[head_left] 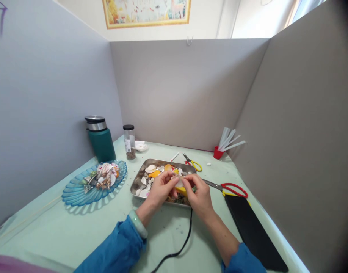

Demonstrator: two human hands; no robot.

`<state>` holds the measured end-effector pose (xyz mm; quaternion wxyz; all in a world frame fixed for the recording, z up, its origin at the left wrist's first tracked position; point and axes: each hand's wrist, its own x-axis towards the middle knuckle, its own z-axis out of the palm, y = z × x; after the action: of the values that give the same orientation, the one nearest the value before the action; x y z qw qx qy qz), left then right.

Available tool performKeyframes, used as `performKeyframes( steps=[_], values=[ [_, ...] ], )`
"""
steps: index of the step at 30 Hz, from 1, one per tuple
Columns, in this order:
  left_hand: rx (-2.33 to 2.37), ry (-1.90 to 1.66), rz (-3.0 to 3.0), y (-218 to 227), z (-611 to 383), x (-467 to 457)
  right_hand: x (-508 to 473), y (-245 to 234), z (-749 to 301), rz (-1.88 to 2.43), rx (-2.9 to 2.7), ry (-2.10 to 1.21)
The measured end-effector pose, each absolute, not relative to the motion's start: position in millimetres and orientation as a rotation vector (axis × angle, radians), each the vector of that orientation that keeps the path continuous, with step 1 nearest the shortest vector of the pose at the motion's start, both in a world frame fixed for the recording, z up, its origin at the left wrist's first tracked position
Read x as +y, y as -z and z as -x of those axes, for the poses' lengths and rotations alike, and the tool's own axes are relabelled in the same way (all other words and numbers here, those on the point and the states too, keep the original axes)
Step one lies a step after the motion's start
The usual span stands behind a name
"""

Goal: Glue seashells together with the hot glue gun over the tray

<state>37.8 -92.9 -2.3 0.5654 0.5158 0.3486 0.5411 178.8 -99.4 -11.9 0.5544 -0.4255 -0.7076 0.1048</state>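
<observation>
Over the metal tray, my left hand and my right hand meet with fingertips pinched together. Between them is a small pale, partly see-through piece, mostly covered by the fingers; its kind is unclear. Loose shells in white, orange and other colours fill the tray. Just below the fingertips shows a yellow tool, partly hidden by my hands. A black cord runs from near it toward me across the table. A pale green bangle circles my left wrist.
Left stands a blue scalloped plate of shells, with a green bottle and a jar behind. On the right are red-handled scissors, a black flat panel, yellow-handled pliers and a red cup of translucent sticks. Grey partitions surround the table.
</observation>
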Motion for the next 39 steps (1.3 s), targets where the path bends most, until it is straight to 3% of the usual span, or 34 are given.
performKeyframes(
  steps=[39],
  values=[
    [0.847,-1.257,-1.266,9.1,-36.6,-89.8,-98.2,12.8,-182.5,0.968,-1.734,-0.155]
  ],
)
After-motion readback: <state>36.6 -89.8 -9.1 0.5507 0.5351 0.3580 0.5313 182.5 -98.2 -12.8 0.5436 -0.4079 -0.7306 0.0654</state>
